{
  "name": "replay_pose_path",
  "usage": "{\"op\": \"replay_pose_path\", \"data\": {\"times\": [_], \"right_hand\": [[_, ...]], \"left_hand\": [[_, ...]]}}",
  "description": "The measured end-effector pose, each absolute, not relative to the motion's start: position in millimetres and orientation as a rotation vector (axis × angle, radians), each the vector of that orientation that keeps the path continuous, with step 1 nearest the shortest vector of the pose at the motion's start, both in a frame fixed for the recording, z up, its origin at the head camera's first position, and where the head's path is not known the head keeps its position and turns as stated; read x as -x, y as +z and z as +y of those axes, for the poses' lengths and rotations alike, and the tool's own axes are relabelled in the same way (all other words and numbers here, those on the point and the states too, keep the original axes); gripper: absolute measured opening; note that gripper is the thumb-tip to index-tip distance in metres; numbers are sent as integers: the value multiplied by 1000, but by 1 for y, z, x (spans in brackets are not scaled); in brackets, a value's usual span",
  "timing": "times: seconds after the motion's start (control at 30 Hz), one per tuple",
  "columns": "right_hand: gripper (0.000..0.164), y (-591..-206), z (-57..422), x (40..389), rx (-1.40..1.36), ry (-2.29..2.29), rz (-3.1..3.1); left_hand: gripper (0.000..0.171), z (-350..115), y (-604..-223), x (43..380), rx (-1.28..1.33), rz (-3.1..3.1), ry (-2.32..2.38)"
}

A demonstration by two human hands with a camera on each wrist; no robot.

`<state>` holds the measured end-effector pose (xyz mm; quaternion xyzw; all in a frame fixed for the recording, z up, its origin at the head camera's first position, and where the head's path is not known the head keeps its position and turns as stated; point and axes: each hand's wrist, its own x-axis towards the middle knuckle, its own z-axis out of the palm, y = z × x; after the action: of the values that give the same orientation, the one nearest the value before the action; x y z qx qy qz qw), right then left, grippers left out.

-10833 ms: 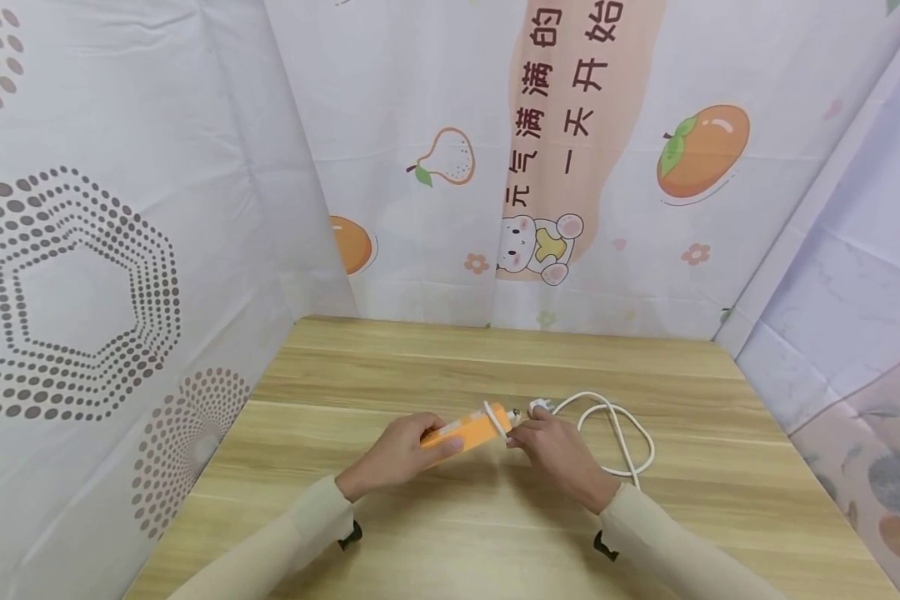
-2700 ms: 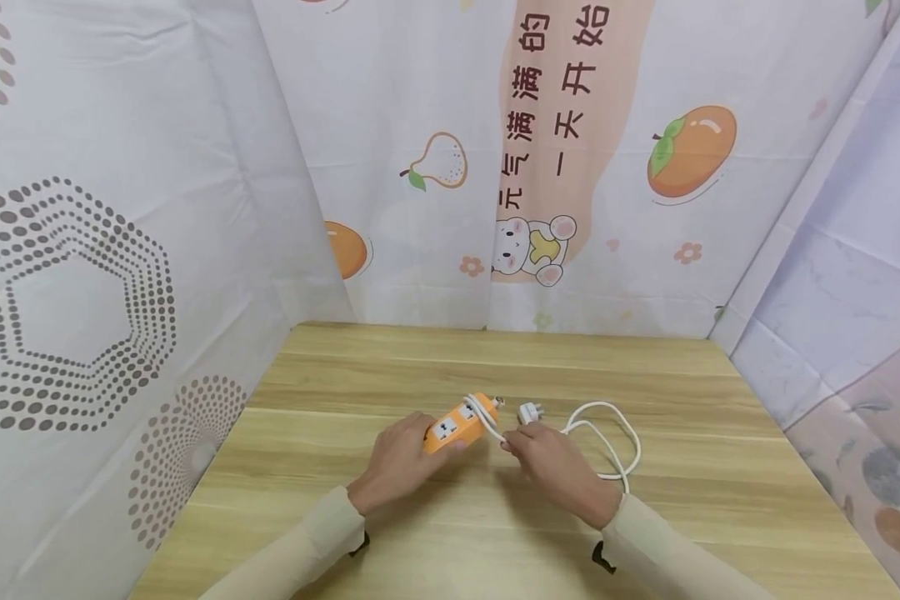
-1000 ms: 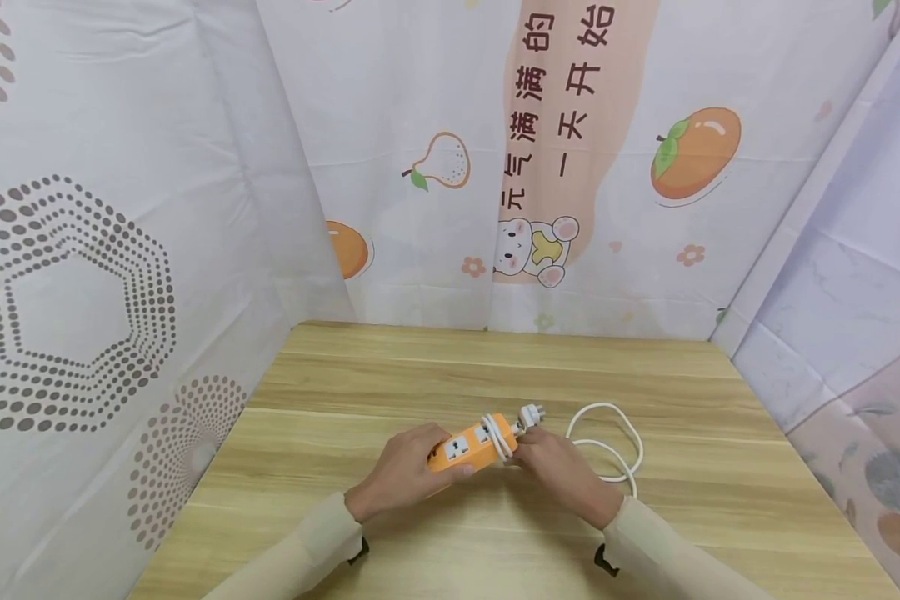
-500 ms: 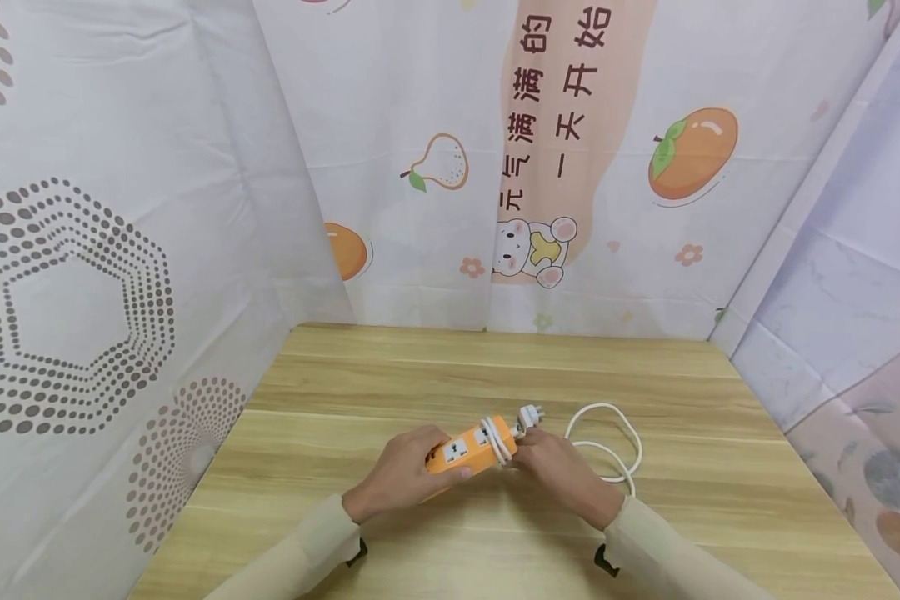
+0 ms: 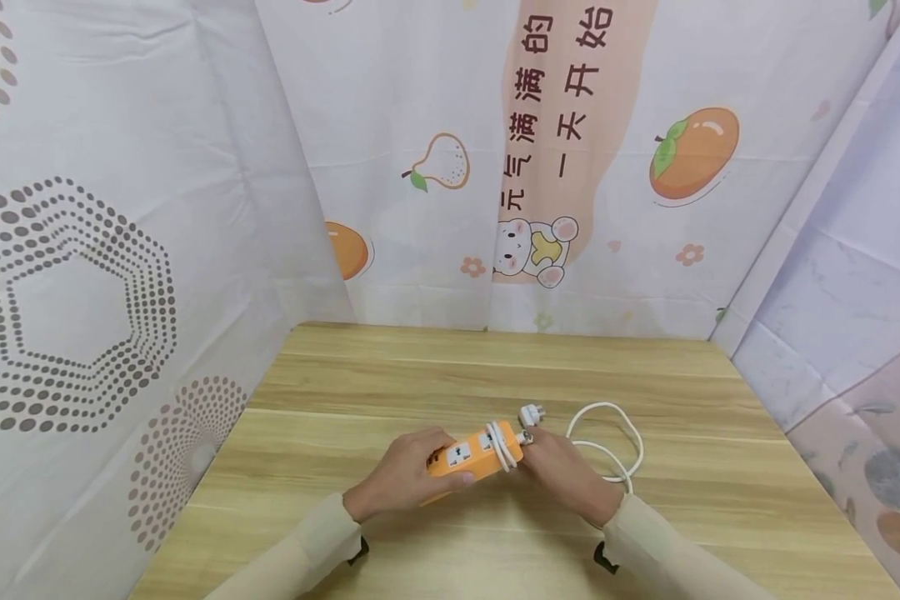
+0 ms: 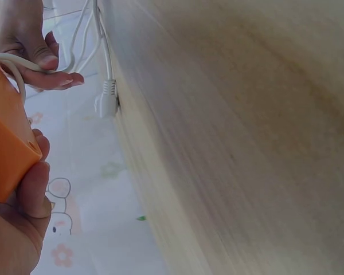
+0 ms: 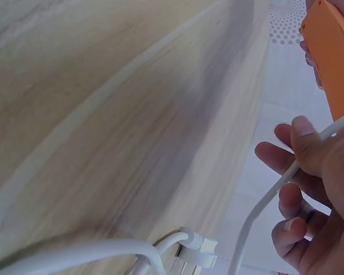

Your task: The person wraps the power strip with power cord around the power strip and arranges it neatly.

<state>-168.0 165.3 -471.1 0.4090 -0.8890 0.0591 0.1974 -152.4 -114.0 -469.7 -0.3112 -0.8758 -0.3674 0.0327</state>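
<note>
My left hand (image 5: pixel 401 477) grips the near-left end of an orange power strip (image 5: pixel 474 468) with white sockets, raised off the table in the left wrist view. White cord (image 5: pixel 504 450) is wound around the strip's far end. Beside that end, my right hand (image 5: pixel 566 477) pinches the cord (image 7: pixel 253 216) between thumb and fingers, as the right wrist view shows. The white plug (image 5: pixel 531 415) lies on the table just beyond my right hand; the left wrist view also shows the plug (image 6: pixel 106 103). My right fingertips are mostly hidden in the head view.
A loose loop of the cord (image 5: pixel 604 405) lies on the wooden table (image 5: pixel 390 367) to the right of my right hand. Printed curtains (image 5: pixel 390 100) hang behind the table and along its left and right sides.
Over the longer span, the cord went from one visible turn around the strip to more than one. In the last half second the strip's far end shifted slightly right and nearer me.
</note>
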Motion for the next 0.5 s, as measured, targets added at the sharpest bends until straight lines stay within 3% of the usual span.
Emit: {"op": "replay_pose_path", "data": {"times": [0.33, 0.5], "right_hand": [[14, -471, 163, 171, -1148, 130, -2471], [21, -475, 167, 175, -1114, 227, -2451]], "left_hand": [[31, -119, -470, 153, 1003, -2661, -1256], [33, -117, -466, 152, 1039, -2672, -1280]]}}
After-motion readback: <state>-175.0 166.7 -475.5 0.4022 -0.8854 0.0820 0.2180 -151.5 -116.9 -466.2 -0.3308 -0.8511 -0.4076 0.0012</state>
